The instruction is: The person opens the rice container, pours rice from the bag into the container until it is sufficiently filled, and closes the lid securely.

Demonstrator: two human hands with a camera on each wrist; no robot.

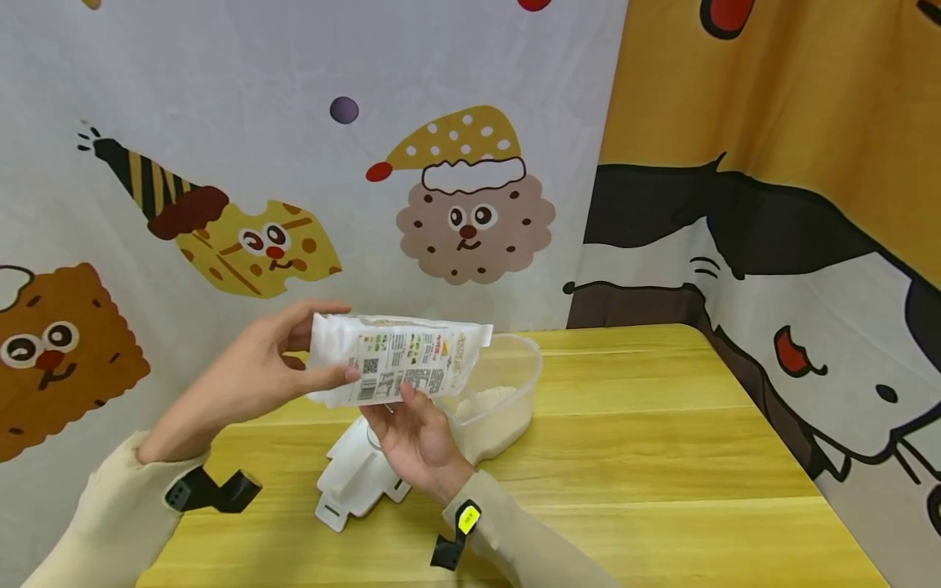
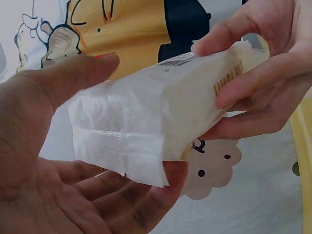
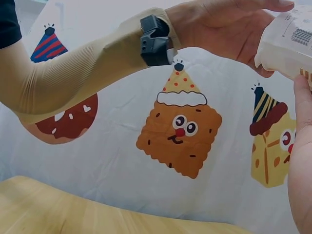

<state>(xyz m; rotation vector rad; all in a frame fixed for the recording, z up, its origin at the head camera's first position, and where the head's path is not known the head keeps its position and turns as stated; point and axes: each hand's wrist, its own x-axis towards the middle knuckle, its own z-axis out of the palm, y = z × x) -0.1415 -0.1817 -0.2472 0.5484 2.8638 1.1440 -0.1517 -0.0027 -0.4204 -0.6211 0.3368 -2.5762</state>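
Observation:
A white printed bag (image 1: 393, 355) with a barcode and QR code is held on its side above the table, its flat folded end (image 2: 119, 141) towards the left palm in the left wrist view. My left hand (image 1: 257, 367) grips that end, thumb on the near face and fingers behind. From below, my right hand (image 1: 419, 445) holds the bag's lower edge between thumb and fingers. Behind the right hand stands a clear plastic container (image 1: 528, 392) with white grains (image 1: 485, 400) in it. Only a corner of the bag shows in the right wrist view.
A white plastic lid (image 1: 356, 478) with slotted tabs lies on the wooden table (image 1: 662, 457), left of the container and partly behind the right hand. A cartoon-printed curtain (image 1: 470, 82) hangs behind the table and along its right side.

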